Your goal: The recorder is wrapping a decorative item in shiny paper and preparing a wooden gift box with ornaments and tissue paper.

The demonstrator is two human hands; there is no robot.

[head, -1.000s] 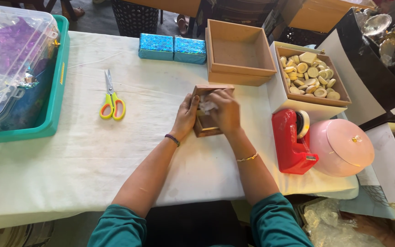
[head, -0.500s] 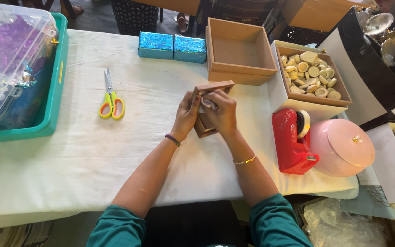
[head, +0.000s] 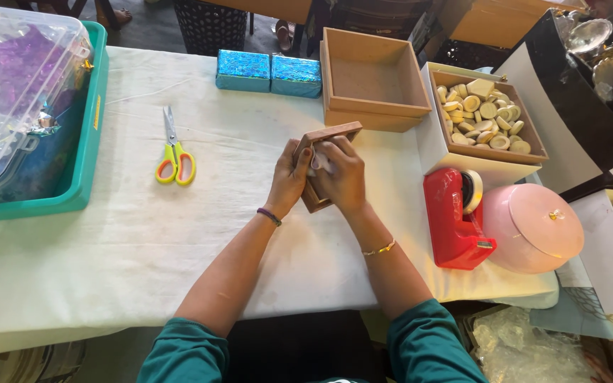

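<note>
Now, by parts:
Small brown wooden box [head: 321, 170]: tilted on edge on the white tablecloth [head: 108, 241], near the table's middle, clasped between both hands; plain matt board, square corners.
Left hand [head: 289, 177]: closed around the box's left side, steadying it.
Right hand [head: 342, 177]: closed on the box's right side, pressing a scrap of white material [head: 318, 162] against the inside; exact kind too small to tell.
Step in hand: judged as lining or wiping the box's interior.
Next move calls for: firm hold, even pressure into the corners.
Larger open wooden box [head: 374, 78]: beyond, empty, same raw board.
Tray of pale round pieces [head: 487, 117]: right, smooth discs.
Red tape dispenser [head: 455, 220]: glossy plastic, beside a pink round lidded container [head: 533, 227].
Yellow-handled scissors [head: 174, 152]: left, well apart.
Two shiny blue boxes [head: 269, 72]: far edge.
</note>
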